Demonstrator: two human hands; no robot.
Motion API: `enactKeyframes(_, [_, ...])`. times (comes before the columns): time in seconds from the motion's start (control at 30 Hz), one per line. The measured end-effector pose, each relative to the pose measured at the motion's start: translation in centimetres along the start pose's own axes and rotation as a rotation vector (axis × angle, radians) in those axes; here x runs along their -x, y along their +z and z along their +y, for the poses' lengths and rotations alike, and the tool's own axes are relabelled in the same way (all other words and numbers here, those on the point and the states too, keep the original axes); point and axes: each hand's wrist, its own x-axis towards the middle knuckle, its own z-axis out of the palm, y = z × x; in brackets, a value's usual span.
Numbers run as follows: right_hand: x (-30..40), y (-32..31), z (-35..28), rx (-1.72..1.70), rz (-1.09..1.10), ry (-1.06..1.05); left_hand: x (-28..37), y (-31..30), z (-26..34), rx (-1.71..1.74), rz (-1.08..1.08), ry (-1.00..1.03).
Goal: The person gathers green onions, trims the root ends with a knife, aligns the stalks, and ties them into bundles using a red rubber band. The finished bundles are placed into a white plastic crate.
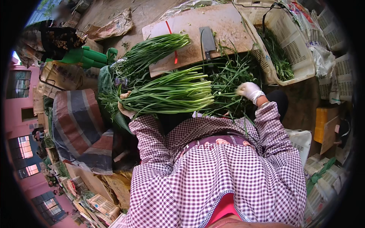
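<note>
My left hand (pixel 126 105) grips a large bundle of green chives (pixel 171 92) near its leafy end, with the pale stem ends pointing right. At those stem ends, my right hand (pixel 248 91), in a whitish glove, is closed on thin green stalks (pixel 226 94); its fingertips are slightly blurred. Loose chive leaves (pixel 233 72) lie in a heap beneath and beyond this hand. Another chive bundle (pixel 159 47) rests partly on a worn board (pixel 185 22), across a red strip (pixel 168 27). A cleaver (pixel 207 40) lies on the board, its dark handle towards me.
A cream plastic crate (pixel 303 61) holding more chives stands at the right. Striped plastic sheeting (pixel 77 119) covers something at my left. Further off at the upper left is a person (pixel 51 40) beside green fabric (pixel 85 56). A yellow box (pixel 322 124) stands at the far right.
</note>
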Motion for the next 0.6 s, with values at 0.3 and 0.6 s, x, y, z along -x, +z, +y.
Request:
enactKeyframes(0.3, [3.9,2.2,-14.7,0.017,0.611,-0.752,-0.2,0.5,-0.2,-0.07,0.01,0.043])
enactKeyframes(0.6, [1.7,7.4,-15.2,-0.733,0.186,-0.414,-1.0,0.4,0.2,0.041,-0.149,0.011])
